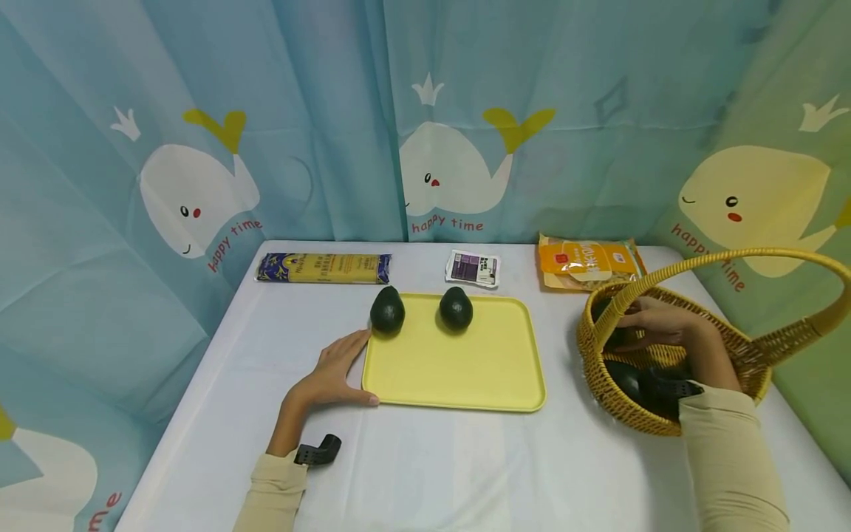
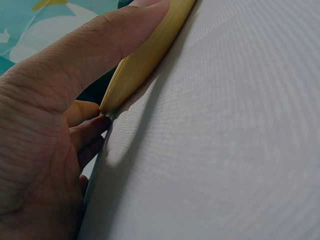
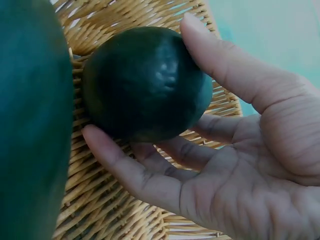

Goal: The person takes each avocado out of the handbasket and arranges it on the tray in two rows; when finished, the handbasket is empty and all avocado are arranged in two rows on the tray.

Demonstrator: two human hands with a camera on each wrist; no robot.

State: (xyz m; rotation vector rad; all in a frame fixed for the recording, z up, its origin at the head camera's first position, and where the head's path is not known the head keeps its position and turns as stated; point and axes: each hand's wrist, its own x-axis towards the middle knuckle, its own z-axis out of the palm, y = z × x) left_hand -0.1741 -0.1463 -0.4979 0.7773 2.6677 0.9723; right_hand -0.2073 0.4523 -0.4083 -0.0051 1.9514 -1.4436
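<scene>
Two dark green avocados [image 1: 388, 310] sit on the flat yellow plastic tray [image 1: 465, 369], beyond the fingertips of the left hand [image 1: 335, 373], which lies relaxed with fingers flat on the white cloth, thumb along the tray's near-left corner. Its wrist camera shows that thumb touching the rim. From overhead, the right hand [image 1: 654, 325] disappears inside the round woven wicker basket [image 1: 598, 369]; only the right wrist view shows its fingers and thumb curled around a third dark green avocado [image 3: 147, 82], another lying just beside it.
</scene>
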